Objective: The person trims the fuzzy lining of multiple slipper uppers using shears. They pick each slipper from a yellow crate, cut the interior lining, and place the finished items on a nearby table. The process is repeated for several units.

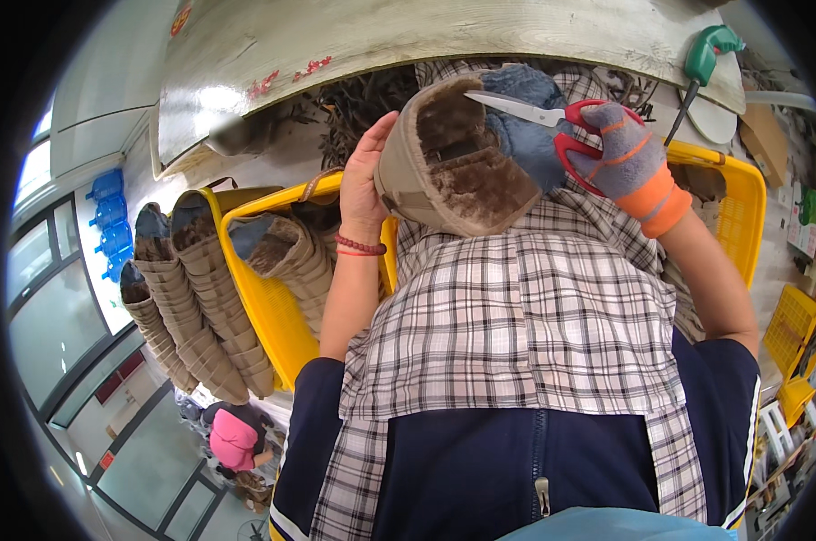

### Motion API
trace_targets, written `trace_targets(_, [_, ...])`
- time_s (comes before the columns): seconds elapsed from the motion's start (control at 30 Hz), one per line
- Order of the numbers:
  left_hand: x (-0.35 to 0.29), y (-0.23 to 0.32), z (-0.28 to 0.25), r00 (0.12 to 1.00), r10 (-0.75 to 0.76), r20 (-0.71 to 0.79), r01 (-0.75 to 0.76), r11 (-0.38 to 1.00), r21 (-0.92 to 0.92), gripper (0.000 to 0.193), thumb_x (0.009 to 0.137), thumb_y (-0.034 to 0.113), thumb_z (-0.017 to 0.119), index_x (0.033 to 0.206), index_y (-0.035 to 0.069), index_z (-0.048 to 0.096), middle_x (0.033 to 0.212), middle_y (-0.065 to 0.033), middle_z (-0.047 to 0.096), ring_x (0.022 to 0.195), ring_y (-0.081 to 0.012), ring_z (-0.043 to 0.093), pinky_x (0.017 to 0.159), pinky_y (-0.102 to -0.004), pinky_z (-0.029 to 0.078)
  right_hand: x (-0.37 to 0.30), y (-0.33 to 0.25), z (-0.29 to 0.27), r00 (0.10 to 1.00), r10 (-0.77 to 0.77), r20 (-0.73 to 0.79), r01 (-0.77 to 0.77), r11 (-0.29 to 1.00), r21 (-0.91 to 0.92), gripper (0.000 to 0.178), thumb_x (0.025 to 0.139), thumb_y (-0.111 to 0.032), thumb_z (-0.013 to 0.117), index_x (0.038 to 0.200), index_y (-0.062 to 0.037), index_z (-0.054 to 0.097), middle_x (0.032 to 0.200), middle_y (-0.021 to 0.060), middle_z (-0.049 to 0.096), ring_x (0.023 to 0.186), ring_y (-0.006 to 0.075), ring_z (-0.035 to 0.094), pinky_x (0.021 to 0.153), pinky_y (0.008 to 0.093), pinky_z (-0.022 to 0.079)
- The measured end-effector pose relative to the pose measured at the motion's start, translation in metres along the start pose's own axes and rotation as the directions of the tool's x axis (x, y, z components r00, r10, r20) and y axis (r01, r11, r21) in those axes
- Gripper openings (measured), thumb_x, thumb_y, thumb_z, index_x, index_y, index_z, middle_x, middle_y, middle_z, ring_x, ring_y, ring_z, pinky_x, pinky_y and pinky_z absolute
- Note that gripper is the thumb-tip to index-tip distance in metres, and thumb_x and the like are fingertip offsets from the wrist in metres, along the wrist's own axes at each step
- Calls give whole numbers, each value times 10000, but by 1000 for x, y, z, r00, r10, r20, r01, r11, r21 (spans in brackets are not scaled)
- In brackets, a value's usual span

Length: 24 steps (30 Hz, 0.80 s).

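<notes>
Up top, a pale wood-grained table (480, 34) stretches across, red floral prints (313, 68) on its surface, and there at its right end sits a green pistol-shaped tool (710, 54)! A cardboard box (766, 149) stands just beyond. Over left, blue water jugs (112, 225) line up near glass panels (56, 311); below, a person in pink (233, 440).

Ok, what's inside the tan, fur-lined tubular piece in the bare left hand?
Inside the tan tubular piece, fluffy brown lining shows. Deeper in it darkens, and its own walls cover the rest; anything farther down cannot be seen.
</notes>
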State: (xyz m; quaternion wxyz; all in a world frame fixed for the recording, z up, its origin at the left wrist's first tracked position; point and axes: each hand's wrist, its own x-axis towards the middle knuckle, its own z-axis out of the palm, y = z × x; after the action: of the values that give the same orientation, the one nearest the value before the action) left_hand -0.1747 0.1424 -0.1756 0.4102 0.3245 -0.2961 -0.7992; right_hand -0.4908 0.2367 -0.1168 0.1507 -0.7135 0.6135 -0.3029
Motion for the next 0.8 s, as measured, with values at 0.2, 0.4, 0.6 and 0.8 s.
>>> trace_targets(0.2, [2, -32, -35, 999, 20, -44, -20, 1000, 6, 377, 961, 211, 411, 1275, 11, 470, 1210, -87, 564, 1070, -181, 560, 916, -321, 467, 20, -12, -3, 994, -64, 91, 81, 975, -205, 373, 728, -231, 727, 1015, -69, 551, 927, 86, 618, 812, 256, 626, 703, 352, 523])
trace_targets(0.4, [16, -36, -15, 983, 70, -169, -63, 997, 45, 494, 929, 283, 537, 1333, 49, 377, 1279, -118, 487, 1133, -251, 505, 961, -382, 433, 32, -27, 1, 955, -113, 276, 236, 853, -466, 389, 735, -262, 692, 1051, -63, 584, 979, 85, 602, 863, 223, 609, 686, 335, 528])
trace_targets(0.6, [19, -38, -22, 992, 39, -124, -32, 998, 56, 519, 896, 289, 591, 1327, 73, 399, 1265, -102, 497, 1101, -247, 514, 931, -398, 441, 43, -33, 11, 926, -301, 229, 378, 758, -532, 289, 743, -203, 663, 1002, -78, 640, 957, 83, 628, 842, 208, 619, 665, 310, 530])
trace_targets(0.8, [17, -40, -12, 995, 78, -66, -77, 997, 22, 476, 911, 222, 579, 1323, 50, 414, 1286, -94, 484, 1141, -243, 486, 970, -388, 413, 55, -34, 26, 932, -273, 239, 361, 767, -531, 182, 749, -169, 627, 911, -94, 665, 856, 79, 638, 777, 207, 635, 611, 317, 528])
